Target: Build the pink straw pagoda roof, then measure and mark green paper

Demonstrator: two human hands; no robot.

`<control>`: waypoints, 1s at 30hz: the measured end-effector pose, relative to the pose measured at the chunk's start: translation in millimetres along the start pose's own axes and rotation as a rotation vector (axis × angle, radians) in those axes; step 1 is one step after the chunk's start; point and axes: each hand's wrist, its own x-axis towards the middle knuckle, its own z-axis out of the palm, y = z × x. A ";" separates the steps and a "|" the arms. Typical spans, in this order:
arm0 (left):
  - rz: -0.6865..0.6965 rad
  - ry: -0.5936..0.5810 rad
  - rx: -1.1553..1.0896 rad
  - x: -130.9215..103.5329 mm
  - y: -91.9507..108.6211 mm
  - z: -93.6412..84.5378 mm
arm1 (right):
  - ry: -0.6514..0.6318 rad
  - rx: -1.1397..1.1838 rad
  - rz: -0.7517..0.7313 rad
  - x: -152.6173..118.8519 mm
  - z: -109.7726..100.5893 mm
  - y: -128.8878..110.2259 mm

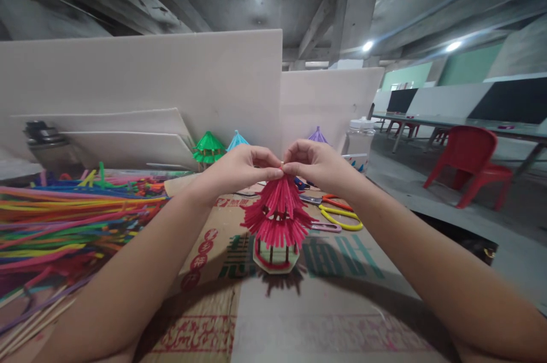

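A small model pavilion (280, 220) with two tiers of dark pink pipe-cleaner roof stands in the middle, its thin posts rising from a pale octagonal base. At its peak, my left hand (250, 166) pinches the tip from the left. My right hand (314, 163) meets it there from the right, thumb and forefinger closed on the same tip. A tiny pale bit shows between the fingertips, too small to name. Both forearms reach in from the lower corners, and the fingers hide the very top of the roof.
Loose coloured pipe cleaners (81, 215) cover the left side. Scissors with yellow handles (342, 217) lie on the printed cardboard (205, 306). Behind stand a green model pavilion (208, 148), a clear jar (360, 138) and white boards (141, 78). A red chair (468, 160) is at right.
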 end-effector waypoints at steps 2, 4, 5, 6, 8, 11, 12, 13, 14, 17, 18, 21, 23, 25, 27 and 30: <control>0.011 -0.003 -0.012 0.9 -3.1 -0.6 | 0.027 -0.002 -0.017 0.3 1.3 0.9; 0.005 -0.005 -0.015 1.6 -5.2 -0.8 | 0.044 -0.025 -0.025 0.4 1.8 0.3; -0.004 -0.004 -0.010 1.8 -5.7 -0.6 | 0.044 -0.044 -0.019 0.3 1.7 -0.7; -0.013 0.000 -0.002 1.7 -6.0 -0.1 | 0.038 -0.066 -0.008 0.1 1.5 -2.1; -0.013 0.036 0.017 0.9 -5.1 1.2 | 0.021 -0.118 0.025 -0.7 0.6 -5.6; 0.053 0.134 0.048 -1.4 -1.9 0.7 | 0.011 -0.215 0.045 -1.6 -2.5 -8.3; 0.075 0.163 0.069 -2.5 -0.9 -1.1 | 0.007 -0.244 0.042 -1.2 -4.0 -7.5; 0.092 0.165 0.092 -4.0 -0.3 -3.7 | 0.008 -0.250 0.056 -0.4 -5.8 -5.9; 0.096 0.174 0.117 -6.2 0.0 -7.1 | -0.005 -0.246 0.081 0.8 -7.7 -3.8; 0.018 0.145 0.212 -19.8 -1.6 -19.4 | 0.050 -0.234 0.099 3.3 -12.6 1.0; -0.019 0.115 0.249 -27.0 -3.3 -23.4 | 0.066 -0.234 0.106 3.3 -13.8 1.1; -0.126 0.017 0.394 -54.9 -14.4 -35.5 | 0.080 -0.273 0.121 0.6 -14.8 -2.1; -0.211 -0.009 0.496 -76.0 -27.3 -45.2 | 0.074 -0.317 0.107 -1.7 -13.7 -4.4; -0.319 -0.033 0.597 -96.8 -42.9 -57.2 | 0.075 -0.355 0.088 -3.5 -11.9 -5.7; -0.394 -0.062 0.617 -116.0 -58.4 -70.6 | 0.078 -0.377 0.085 -4.7 -10.5 -6.7; -0.486 -0.067 0.639 -141.1 -74.2 -88.7 | 0.076 -0.404 0.099 -6.0 -10.0 -9.0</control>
